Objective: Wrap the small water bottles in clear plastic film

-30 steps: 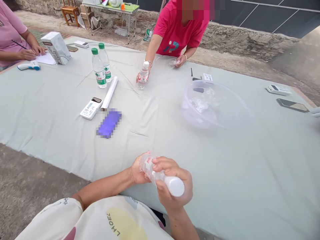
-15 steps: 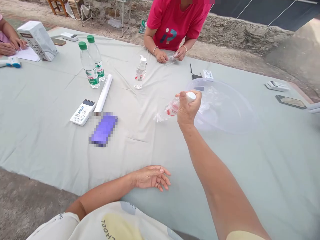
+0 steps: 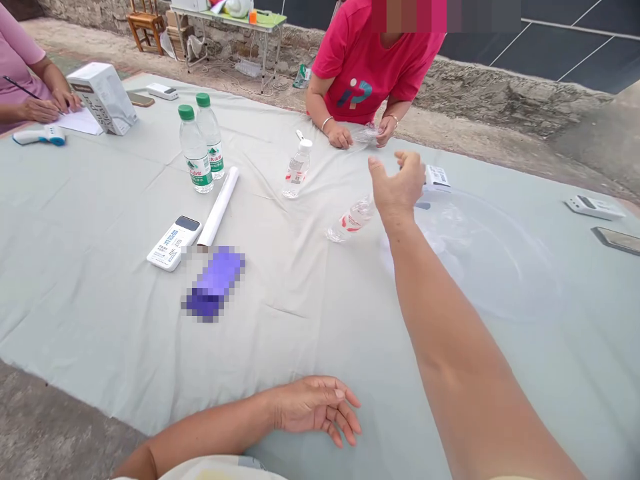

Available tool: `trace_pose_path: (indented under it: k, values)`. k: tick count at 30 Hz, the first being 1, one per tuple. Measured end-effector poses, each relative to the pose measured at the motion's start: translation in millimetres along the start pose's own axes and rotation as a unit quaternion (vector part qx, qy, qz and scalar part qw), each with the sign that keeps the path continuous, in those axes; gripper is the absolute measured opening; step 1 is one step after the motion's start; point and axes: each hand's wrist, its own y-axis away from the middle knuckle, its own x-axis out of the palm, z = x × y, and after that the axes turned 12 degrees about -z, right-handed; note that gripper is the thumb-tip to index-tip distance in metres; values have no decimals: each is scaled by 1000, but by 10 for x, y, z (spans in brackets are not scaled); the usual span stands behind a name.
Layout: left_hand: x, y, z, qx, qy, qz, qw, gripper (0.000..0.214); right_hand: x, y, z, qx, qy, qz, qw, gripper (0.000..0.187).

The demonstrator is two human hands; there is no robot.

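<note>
Head view: a pale cloth-covered table (image 3: 100, 313), seen from its near edge. The right hand (image 3: 397, 183) reaches out over the middle of the table, its back toward the camera, thumb and fingers spread wide with a visible gap between them. Just beyond it, at the lower left of the hand, lies the body of a leaning bottle (image 3: 351, 220), clear, with red marks on its label; its top is hidden by the hand, and whether the fingers touch it cannot be told. The left hand (image 3: 317, 407), close to the near edge, holds nothing; its fingers are loosely parted and slightly curled. To the right of the leaning bottle, partly behind the right forearm, is a translucent basin (image 3: 515, 267). Toward the far edge a white-capped bottle (image 3: 296, 173) stands upright, near the hands of a co-worker (image 3: 357, 80) in a red shirt, which hold clear plastic (image 3: 366, 135). Left of centre are two green-capped bottles (image 3: 197, 160), upright and side by side, with a white roll (image 3: 219, 207) beside them; nearer the near edge lie a white device (image 3: 174, 243) and a blurred purple object (image 3: 217, 280). Toward the far left corner stands a white box (image 3: 105, 99).
</note>
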Motion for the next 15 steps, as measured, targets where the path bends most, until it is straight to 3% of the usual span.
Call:
trace_pose_path:
  k: [2,5,10,13,15]
  values:
    - [6,-5,2,-1,-2,0,1000,45,-4,-115,221,-87,-1,-3,996,56]
    - [2,-3,-7,0,-2,-3,1000,47,215,-237,602,-193,-8,66,979,59]
    - [-27,11,-27,6,-7,-6,1000,51,726,-264,1033,-195,28,163,967,74]
    - [-40,24,-33,8,-11,-4,1000,51,829,-193,1066,-205,47,233,950,68]
    - [-45,33,-34,10,-12,-1,1000,48,799,-120,1014,-216,57,237,945,53]
